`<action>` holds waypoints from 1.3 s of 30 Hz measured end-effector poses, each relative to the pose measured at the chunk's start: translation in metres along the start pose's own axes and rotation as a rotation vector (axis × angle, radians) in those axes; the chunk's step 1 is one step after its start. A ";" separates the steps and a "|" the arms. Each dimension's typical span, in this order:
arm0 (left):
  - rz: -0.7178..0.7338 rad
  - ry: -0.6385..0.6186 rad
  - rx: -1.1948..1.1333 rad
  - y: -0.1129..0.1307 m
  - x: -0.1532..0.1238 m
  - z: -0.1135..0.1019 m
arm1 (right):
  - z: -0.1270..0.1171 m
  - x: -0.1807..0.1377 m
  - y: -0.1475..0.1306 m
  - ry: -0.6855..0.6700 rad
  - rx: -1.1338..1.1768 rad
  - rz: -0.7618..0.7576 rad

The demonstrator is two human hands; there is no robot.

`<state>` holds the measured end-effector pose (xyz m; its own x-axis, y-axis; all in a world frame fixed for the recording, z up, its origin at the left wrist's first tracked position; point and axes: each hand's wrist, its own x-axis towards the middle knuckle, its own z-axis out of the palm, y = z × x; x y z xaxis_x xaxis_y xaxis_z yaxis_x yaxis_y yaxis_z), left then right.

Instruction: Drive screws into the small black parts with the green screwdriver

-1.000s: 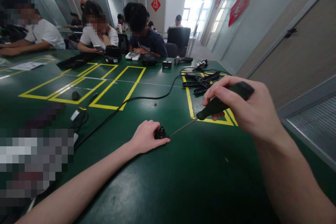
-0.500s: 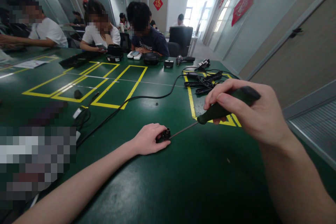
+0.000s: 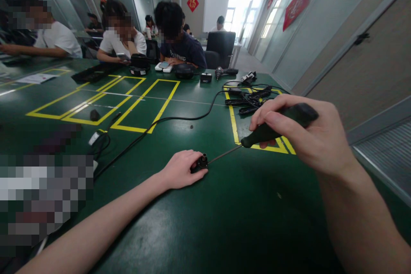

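My left hand (image 3: 184,169) rests on the green table, its fingers and thumb closed around a small black part (image 3: 202,161) with a short round tube standing up from it. Most of that part is covered by the fingers, so its kind does not show. My right hand (image 3: 298,132) grips the dark handle of a screwdriver (image 3: 261,136). The thin metal shaft slants down to the left, and its tip meets the right side of the black part, just above my left thumb.
A black cable (image 3: 180,118) crosses the green table (image 3: 224,222). Black tools with cords (image 3: 250,100) lie beyond my right hand, and a power drill (image 3: 226,72) is farther back. Yellow tape (image 3: 165,102) marks rectangles. Several people sit opposite; a blurred patch covers the left edge.
The screwdriver's shaft has tilted slightly, with its tip a little higher against the black part. Both hands keep nearly the same place and grip.
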<state>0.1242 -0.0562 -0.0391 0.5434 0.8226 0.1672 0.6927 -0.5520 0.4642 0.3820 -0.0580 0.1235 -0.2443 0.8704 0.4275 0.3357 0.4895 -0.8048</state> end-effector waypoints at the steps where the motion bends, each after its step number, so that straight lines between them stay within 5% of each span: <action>1: 0.000 -0.001 -0.005 0.000 0.000 0.000 | 0.000 0.000 0.000 0.002 0.002 0.001; 11: 0.014 0.001 -0.029 -0.001 0.000 0.000 | 0.000 0.003 -0.002 -0.043 -0.100 -0.063; 20: 0.002 0.015 0.003 0.002 0.000 0.001 | -0.007 0.001 0.003 0.150 -0.346 -0.177; 27: -0.023 0.037 0.101 0.004 0.002 0.003 | -0.012 -0.001 -0.002 0.071 -0.475 -0.249; 32: -0.008 0.038 0.119 0.003 0.002 0.004 | -0.006 0.000 -0.003 0.160 -0.518 -0.354; 39: -0.034 0.045 0.174 0.009 0.003 0.005 | -0.009 -0.005 -0.010 -0.019 -0.390 -0.290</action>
<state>0.1344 -0.0593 -0.0385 0.4995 0.8441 0.1948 0.7837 -0.5362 0.3136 0.3877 -0.0670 0.1327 -0.3935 0.6955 0.6012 0.5661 0.6986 -0.4376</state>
